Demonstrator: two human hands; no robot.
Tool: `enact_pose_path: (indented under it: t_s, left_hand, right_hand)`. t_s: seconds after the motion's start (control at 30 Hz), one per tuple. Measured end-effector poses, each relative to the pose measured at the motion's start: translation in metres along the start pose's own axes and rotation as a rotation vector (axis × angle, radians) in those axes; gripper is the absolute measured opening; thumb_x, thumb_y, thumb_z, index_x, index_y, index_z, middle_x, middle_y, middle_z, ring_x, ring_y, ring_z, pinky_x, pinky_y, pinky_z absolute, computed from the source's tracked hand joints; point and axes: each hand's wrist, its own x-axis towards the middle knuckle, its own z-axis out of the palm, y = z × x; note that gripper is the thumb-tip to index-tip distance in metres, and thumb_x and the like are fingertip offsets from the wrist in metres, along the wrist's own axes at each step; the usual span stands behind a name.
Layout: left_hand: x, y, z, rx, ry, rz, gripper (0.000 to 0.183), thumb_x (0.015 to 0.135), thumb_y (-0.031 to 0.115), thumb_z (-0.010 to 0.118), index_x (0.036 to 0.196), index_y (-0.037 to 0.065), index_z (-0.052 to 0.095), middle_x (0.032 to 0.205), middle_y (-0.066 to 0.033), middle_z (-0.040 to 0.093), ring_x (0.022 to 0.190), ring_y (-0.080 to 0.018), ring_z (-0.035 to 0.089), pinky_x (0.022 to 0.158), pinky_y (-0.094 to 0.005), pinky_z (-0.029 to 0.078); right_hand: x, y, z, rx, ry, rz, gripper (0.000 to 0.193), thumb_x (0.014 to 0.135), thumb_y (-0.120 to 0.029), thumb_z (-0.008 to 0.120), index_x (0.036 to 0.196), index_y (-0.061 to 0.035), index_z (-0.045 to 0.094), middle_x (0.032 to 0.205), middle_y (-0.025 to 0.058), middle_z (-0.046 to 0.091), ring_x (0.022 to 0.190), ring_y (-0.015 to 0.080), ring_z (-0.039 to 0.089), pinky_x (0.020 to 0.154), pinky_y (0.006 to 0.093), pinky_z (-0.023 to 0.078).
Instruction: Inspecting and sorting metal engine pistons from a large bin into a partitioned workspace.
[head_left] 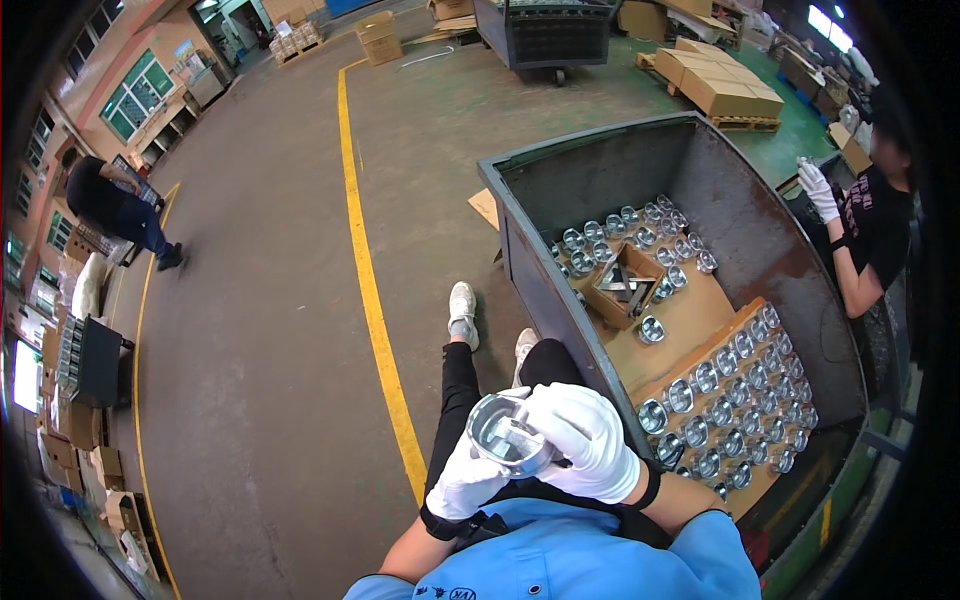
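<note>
A shiny metal piston [507, 436] is held in front of my body, its hollow side facing up. My left hand [466, 484], in a white glove, grips it from the lower left. My right hand [588, 442], gloved in white too, is closed against the piston's right side and rim. Whether something small sits in the right fingers is hidden. To my right stands a deep dark metal bin [555, 262]. Inside it, many similar pistons [705, 376] stand in rows on a brown cardboard sheet [690, 312]. A small brown box [622, 285] with flat metal pieces sits among the pistons.
Across the bin, a person in a black shirt [868, 225] raises a white-gloved hand [818, 190]. Another person [112, 205] is at the far left beside a cart. A yellow floor line [372, 300] runs left of my feet. Cartons on a pallet [722, 82] stand behind the bin.
</note>
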Motion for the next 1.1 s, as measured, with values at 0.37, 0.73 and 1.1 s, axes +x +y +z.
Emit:
enact_pose_path:
  t_s: [0.37,0.73,1.1]
  left_hand:
    - [-0.007,0.001,-0.009,-0.23,-0.083,0.093,0.099,0.069,0.019,0.074,0.15,0.004,0.02,0.136,-0.0353,0.043,0.106,-0.0555,0.058,0.076,-0.0661,0.056]
    - [-0.007,0.019,0.014,0.277,-0.011,0.251,0.09,0.074,0.012,0.078,0.148,0.004,0.028,0.148,-0.0239,0.036,0.136,-0.0359,0.041,0.112,-0.0475,0.037]
    - [-0.007,0.012,-0.005,0.212,-0.204,0.329,0.074,0.077,0.012,0.077,0.142,0.021,0.042,0.153,-0.0245,0.025,0.14,-0.0389,0.032,0.115,-0.0486,0.026]
  right_hand:
    - [-0.006,-0.002,0.003,0.037,-0.067,0.104,0.074,0.063,-0.043,0.088,0.118,-0.0016,0.062,0.113,0.0147,0.063,0.101,0.033,0.063,0.09,0.0442,0.051]
    - [-0.008,0.005,0.008,0.022,-0.042,0.204,0.064,0.065,-0.029,0.086,0.115,0.0015,0.062,0.111,0.0178,0.064,0.098,0.0362,0.064,0.088,0.0422,0.052]
    - [-0.012,0.01,0.014,0.113,-0.055,0.214,0.062,0.061,-0.008,0.078,0.119,0.0019,0.06,0.115,0.0181,0.064,0.102,0.0364,0.064,0.09,0.0428,0.052]
